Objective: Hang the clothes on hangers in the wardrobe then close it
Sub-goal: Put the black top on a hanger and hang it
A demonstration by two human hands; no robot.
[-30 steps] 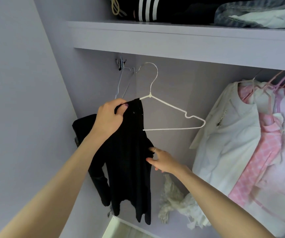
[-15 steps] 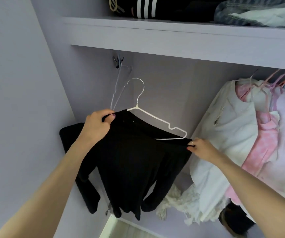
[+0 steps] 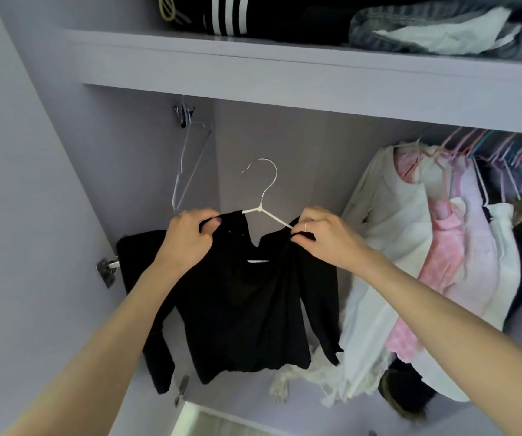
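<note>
1. Our left hand (image 3: 187,237) grips the left shoulder of the black top (image 3: 247,309), fingers curled tight round the cloth.
2. Our right hand (image 3: 322,237) pinches the right shoulder, pulling it over the white hanger (image 3: 261,196).
3. The top is in the air inside the wardrobe — not on the rail.
4. We should pull both shoulders even, so it won't slip, then hook it near the hung clothes (image 3: 426,247).

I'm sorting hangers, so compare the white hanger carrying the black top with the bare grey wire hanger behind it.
The white plastic-coated hanger carries a black long-sleeved top and is held up by both hands; the thin grey wire hanger is bare and hangs near the wardrobe's left wall. Both have wire hooks.
</note>
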